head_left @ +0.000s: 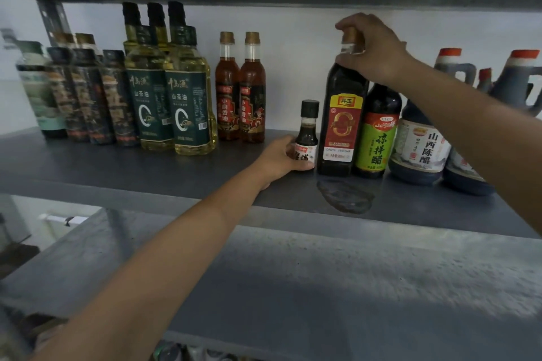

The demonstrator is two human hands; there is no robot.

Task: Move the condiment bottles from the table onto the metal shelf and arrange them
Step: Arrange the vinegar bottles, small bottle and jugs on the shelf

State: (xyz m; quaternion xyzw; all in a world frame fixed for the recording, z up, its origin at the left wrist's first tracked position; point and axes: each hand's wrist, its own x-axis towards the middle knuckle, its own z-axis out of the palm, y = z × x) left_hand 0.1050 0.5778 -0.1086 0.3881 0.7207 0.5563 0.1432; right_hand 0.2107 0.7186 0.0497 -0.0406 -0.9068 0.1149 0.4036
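My left hand (281, 160) grips a small dark bottle (307, 133) with a black cap, standing on the grey metal shelf (176, 173). Right beside it stands a tall dark vinegar bottle (341, 120) with a red and yellow label; my right hand (372, 47) holds it by the neck and cap from above. A green-labelled vinegar bottle (377, 138) and a squat white-labelled vinegar bottle (419, 146) stand to its right, touching in a row.
Further left on the shelf stand two red sesame-oil bottles (240, 91), several yellow oil bottles (170, 88) and several dark bottles (85, 91). Large dark jugs (516, 82) with red caps stand at the back right. A lower shelf (352, 287) lies below; another shelf edge runs overhead.
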